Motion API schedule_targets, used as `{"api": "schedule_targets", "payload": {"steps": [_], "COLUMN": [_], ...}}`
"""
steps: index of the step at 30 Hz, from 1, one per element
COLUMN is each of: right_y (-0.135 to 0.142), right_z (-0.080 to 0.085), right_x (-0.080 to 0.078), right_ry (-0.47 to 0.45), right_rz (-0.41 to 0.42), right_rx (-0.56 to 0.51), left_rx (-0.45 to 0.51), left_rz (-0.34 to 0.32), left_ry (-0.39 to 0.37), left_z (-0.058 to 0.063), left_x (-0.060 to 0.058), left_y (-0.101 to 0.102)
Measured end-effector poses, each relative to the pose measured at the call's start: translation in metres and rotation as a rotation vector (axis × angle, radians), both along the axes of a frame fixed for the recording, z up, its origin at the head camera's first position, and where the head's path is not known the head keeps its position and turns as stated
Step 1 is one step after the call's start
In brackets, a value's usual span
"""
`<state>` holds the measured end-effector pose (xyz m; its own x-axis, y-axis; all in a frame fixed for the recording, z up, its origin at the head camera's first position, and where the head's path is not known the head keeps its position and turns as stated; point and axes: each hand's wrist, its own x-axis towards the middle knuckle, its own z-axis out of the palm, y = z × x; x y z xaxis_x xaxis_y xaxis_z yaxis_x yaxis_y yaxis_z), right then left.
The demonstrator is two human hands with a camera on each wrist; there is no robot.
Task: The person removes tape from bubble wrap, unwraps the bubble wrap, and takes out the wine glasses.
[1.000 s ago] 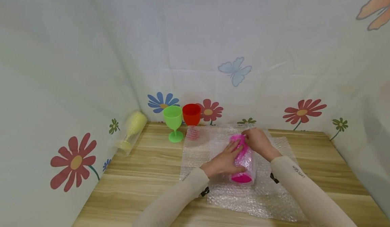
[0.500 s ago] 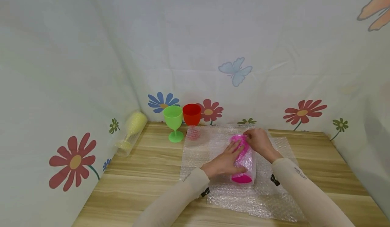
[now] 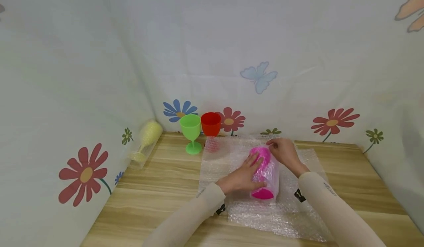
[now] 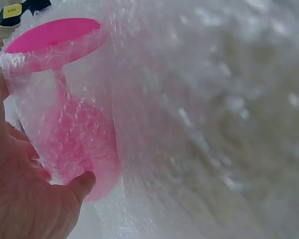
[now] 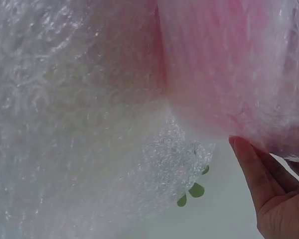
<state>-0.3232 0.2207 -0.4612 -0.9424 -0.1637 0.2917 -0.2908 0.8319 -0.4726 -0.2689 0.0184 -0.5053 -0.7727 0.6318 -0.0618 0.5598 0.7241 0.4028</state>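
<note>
A pink goblet (image 3: pixel 261 173) lies on its side inside bubble wrap, its foot toward me and its bowl toward the back wall. Across its left and upper side rests my left hand (image 3: pixel 240 177), fingers spread and fairly straight. The left wrist view shows the goblet's foot and stem (image 4: pixel 62 84) through the wrap. At the bowl end, my right hand (image 3: pixel 285 152) pinches the edge of the bubble wrap (image 5: pixel 269 132) between thumb and fingers. Beneath lies a wide sheet of bubble wrap (image 3: pixel 265 221).
A green goblet (image 3: pixel 191 129) stands at the back, beside a red goblet (image 3: pixel 211 123) whose lower part is behind the sheet. A yellow goblet wrapped in bubble wrap (image 3: pixel 148 138) lies at the back left corner. Flowered cloth walls (image 3: pixel 205 37) surround the wooden table (image 3: pixel 159 188).
The head view has shifted slightly. My right hand has moved slightly outward to the right with the wrap edge; the left hand stays on the wrapped goblet.
</note>
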Motion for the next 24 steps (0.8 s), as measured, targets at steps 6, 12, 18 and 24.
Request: {"api": "schedule_targets", "payload": {"steps": [6, 12, 18, 24], "right_y": [0.009, 0.02, 0.032, 0.046], "right_z": [-0.003, -0.009, -0.016, -0.021], "right_x": [0.003, 0.006, 0.006, 0.003], "right_ry": [-0.03, -0.003, -0.058, -0.132], "right_rz": [0.0, -0.023, -0.064, -0.134], "right_rx": [-0.035, -0.045, -0.094, -0.116], "left_rx": [0.006, 0.003, 0.003, 0.008], "left_rz": [0.002, 0.01, 0.009, 0.001], "left_ry": [0.001, 0.011, 0.021, 0.042], "left_z": [0.001, 0.001, -0.001, -0.004], "left_x": [0.0, 0.001, 0.001, 0.0], "left_y": [0.003, 0.004, 0.003, 0.002]}}
